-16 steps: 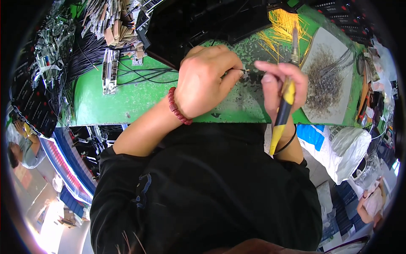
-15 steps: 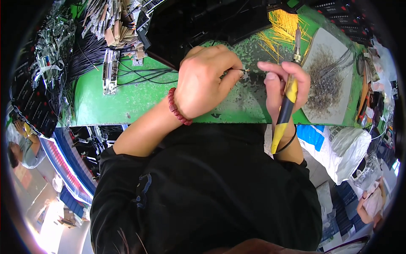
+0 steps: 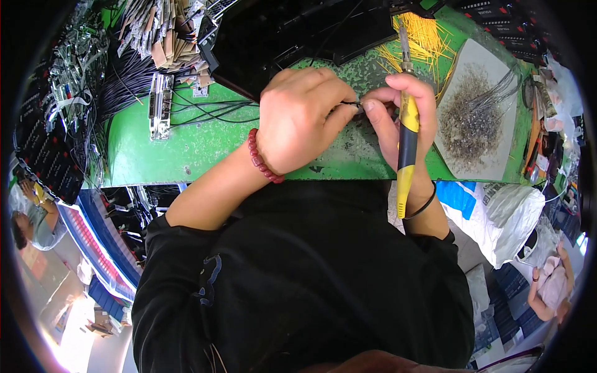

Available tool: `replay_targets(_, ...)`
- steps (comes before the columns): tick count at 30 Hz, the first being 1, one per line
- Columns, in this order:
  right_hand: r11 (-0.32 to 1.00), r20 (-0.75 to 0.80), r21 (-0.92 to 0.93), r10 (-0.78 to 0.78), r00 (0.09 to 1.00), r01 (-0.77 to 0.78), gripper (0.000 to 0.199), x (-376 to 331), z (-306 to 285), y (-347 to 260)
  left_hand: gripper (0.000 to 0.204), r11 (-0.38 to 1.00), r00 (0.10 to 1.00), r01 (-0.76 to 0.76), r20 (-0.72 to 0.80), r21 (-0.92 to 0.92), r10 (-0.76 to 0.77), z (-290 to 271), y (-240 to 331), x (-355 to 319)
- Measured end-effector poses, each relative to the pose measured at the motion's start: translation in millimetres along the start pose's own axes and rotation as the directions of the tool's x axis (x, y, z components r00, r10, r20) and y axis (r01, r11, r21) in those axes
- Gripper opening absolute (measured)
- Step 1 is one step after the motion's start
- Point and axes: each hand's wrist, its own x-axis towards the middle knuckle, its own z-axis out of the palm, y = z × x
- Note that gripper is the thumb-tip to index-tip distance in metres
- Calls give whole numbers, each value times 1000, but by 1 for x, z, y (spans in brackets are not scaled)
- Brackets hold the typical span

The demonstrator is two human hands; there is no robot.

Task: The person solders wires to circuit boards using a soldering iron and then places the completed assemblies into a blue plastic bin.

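Observation:
My left hand (image 3: 303,118), with a red bead bracelet at the wrist, pinches a thin black wire (image 3: 352,103) whose end sticks out past the fingertips. Close to that end, the thumb and forefinger of my right hand (image 3: 404,115) come together; whether they grip the wire tip is too small to make out. A yellow and black soldering iron (image 3: 407,146) is held in the same right hand, its metal tip pointing away from me. Left of my left hand, several black cables (image 3: 211,112) run to a silver metal part (image 3: 161,107) on the green table (image 3: 134,152).
A grey board (image 3: 457,71) covered in dark debris and fine wires lies at the right. Yellow sticks or tubes (image 3: 426,37) are piled behind the iron. Black housings (image 3: 286,37) stand at the back, cardboard and metal strips (image 3: 165,34) at the far left. White bags (image 3: 504,214) hang below the right edge.
My right hand has moved left to the wire end at my left fingertips, carrying the soldering iron with it; the iron now stands more upright. My left hand has barely moved.

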Motion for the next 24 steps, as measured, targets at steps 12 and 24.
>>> replay_targets(12, 777, 369, -482, -239, 898, 405, 48, 9, -20, 9, 11, 991, 997, 36, 66, 131, -45, -4, 0, 0)
replay_targets(24, 779, 81, -605, -144, 986, 164, 48, -10, 0, 1, 8, 962, 993, -44, 121, 269, 12, 14, -5, 1)
